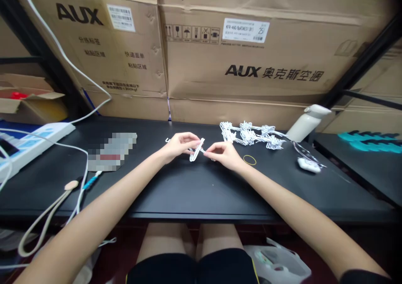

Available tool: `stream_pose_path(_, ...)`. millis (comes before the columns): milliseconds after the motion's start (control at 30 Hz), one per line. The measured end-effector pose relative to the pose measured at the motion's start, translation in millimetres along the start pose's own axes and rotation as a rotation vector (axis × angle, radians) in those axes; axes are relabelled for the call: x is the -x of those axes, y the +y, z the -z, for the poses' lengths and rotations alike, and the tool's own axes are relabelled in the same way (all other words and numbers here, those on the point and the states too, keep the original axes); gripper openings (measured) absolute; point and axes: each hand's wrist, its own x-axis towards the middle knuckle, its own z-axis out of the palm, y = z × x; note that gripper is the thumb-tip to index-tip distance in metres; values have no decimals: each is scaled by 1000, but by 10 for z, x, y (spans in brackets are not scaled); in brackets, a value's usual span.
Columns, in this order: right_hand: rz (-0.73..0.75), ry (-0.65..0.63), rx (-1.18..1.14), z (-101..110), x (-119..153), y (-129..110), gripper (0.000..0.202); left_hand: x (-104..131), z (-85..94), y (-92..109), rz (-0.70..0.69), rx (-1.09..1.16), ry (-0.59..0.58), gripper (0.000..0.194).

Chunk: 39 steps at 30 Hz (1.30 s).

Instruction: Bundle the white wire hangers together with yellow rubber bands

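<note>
Between my hands, a small bundle of white cord (197, 151) is held just above the black table. My left hand (181, 145) pinches the bundle from the left, thumb and fingers closed on it. From the right, my right hand (224, 153) grips a strand of the same cord between thumb and fingertips. Behind and to the right of my right hand lie several tied white cord bundles (248, 136) in two rows. A thin yellow rubber band (250, 160) rests on the table just right of my right hand.
Large cardboard boxes (201, 78) stand along the back of the black table (201, 196). A white bottle (306, 125) and a small white case (309, 165) are on the right. At left are a power strip (37, 143), cables and a blurred flat item (113, 152).
</note>
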Motion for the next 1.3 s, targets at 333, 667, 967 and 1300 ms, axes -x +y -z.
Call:
stream_pose_path(333,0,-20,-41,-15,22,-17,28,25,-42,43,-5,17,21,41)
stream_pose_path(667,-54,-120,-32,6,20,-57,24,7,-24,-20,-9,-40,-42,47)
stream_pose_path(967,-44,-114,-23,-8,20,-25,25,-1,-24,-29,-12,-27,-51,47)
stream_pose_path(1300,160,51,182,-103,64,-32,20,32,-41,11,12,-60,-21,52)
